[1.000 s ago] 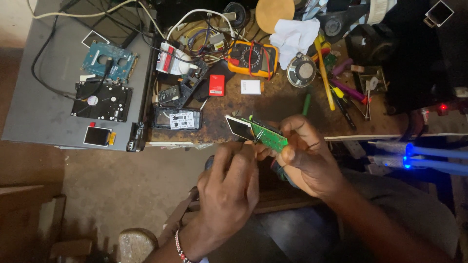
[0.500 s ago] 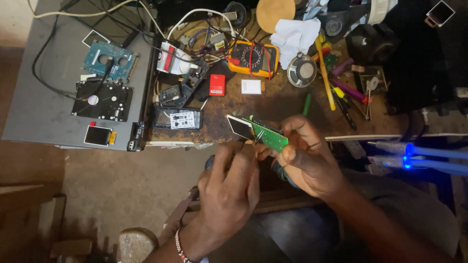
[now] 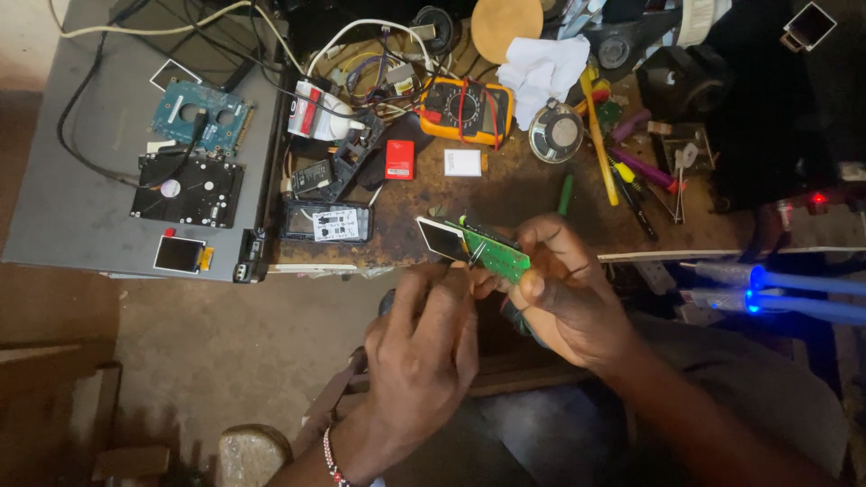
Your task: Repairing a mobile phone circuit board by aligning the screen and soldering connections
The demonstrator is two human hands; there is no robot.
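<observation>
My right hand point(image 3: 564, 293) grips a small green circuit board point(image 3: 492, 252) with a little dark screen point(image 3: 440, 238) at its left end, held in front of the bench edge. My left hand point(image 3: 424, 347) is closed with its fingertips against the board's lower edge; whether it pinches a thin tool or the board itself is hidden by the fingers. A beaded bracelet point(image 3: 334, 460) sits on my left wrist.
The brown workbench point(image 3: 424, 203) holds an orange multimeter point(image 3: 465, 108), tangled wires, a red box point(image 3: 399, 159), a white label, a round speaker point(image 3: 556, 132), screwdrivers and a white cloth. A grey laptop lid point(image 3: 81, 207) at left carries a blue board, a dark drive and a small screen. A blue light point(image 3: 753, 289) glows at right.
</observation>
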